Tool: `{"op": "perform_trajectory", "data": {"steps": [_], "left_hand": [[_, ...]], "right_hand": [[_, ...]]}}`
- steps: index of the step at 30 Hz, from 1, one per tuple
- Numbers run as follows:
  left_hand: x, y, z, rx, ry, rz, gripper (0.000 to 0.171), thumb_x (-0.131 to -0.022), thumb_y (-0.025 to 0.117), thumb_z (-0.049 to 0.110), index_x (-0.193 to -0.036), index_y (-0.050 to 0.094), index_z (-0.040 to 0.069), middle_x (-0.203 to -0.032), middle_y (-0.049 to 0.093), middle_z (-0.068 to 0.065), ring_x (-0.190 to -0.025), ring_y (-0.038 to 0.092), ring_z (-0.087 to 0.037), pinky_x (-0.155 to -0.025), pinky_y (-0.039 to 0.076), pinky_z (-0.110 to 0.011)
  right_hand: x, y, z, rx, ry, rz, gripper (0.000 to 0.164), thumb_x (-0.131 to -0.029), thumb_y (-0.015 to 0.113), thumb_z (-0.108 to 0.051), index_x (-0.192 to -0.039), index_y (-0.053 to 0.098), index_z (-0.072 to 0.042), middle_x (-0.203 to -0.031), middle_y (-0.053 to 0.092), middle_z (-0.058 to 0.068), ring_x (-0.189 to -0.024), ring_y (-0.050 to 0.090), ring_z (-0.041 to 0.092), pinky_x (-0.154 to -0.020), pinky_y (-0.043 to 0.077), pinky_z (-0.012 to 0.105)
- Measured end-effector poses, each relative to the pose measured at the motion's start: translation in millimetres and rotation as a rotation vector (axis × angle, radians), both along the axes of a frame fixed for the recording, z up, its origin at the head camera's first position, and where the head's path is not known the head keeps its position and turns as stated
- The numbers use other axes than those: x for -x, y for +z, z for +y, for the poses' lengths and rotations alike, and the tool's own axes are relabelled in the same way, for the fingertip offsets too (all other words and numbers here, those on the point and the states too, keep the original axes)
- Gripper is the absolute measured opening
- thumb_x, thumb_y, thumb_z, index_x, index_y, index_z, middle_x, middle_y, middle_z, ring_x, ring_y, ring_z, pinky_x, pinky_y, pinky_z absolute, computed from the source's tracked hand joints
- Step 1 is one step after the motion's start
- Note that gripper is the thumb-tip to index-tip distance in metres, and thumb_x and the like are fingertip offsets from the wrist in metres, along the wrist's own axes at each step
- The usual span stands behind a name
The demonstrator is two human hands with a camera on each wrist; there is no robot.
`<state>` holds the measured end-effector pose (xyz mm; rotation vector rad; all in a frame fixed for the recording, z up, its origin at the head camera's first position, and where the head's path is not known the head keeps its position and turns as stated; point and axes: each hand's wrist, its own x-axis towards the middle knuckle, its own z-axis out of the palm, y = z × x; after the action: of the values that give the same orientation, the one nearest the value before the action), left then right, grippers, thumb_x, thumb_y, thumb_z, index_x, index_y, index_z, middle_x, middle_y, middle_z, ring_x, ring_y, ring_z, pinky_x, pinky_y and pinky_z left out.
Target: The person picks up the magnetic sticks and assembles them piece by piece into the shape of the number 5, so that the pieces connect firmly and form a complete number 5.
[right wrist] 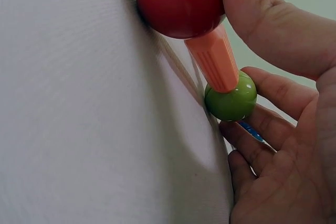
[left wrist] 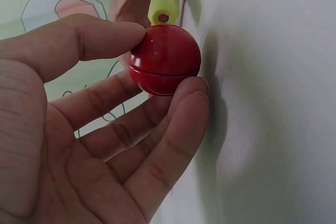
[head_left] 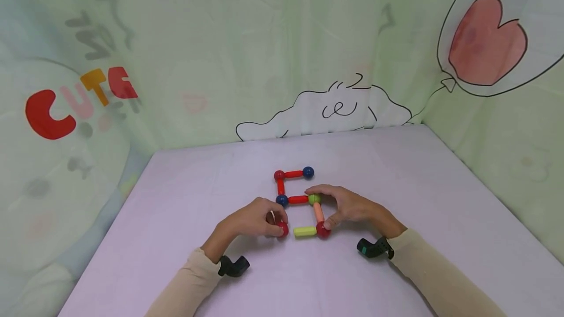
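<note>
My left hand (head_left: 259,216) pinches a red ball (left wrist: 165,59) of a stick-and-ball building toy between thumb and fingers, just above or on the table. In the head view a small gap separates this ball from the free left end of a yellow-green stick (head_left: 305,231). That stick joins a second red ball (head_left: 323,229). From there an orange stick (right wrist: 214,59) leads to a green ball (right wrist: 232,98). My right hand (head_left: 350,204) spans this side, thumb against the second red ball and fingertips on the green one.
From the green ball, a red stick (head_left: 298,199) runs left to a blue ball (head_left: 282,200). Beyond it, more red sticks link a far red ball (head_left: 279,175) and a far blue ball (head_left: 308,172). A printed cloth (head_left: 211,62) hangs behind the pale table (head_left: 396,160).
</note>
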<state>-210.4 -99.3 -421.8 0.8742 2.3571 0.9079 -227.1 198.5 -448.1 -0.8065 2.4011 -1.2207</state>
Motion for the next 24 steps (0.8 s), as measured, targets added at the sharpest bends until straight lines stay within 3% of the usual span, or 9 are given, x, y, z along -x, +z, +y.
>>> {"op": "perform_trajectory", "data": {"steps": [24], "left_hand": [[-9.0,1.3,9.0,0.021,0.007,-0.028,0.012,-0.088,0.076,0.016,-0.097,0.071,0.022,-0.078,0.069,0.005,-0.063,0.063,-0.013,-0.06,0.054,-0.026]], "right_hand": [[-2.9,-0.9,-0.7,0.013,-0.001,0.018,0.087,-0.072,0.09,-0.038,-0.146,0.052,-0.01,-0.151,0.048,0.012,-0.144,0.034,0.039,-0.112,0.031,0.067]]}}
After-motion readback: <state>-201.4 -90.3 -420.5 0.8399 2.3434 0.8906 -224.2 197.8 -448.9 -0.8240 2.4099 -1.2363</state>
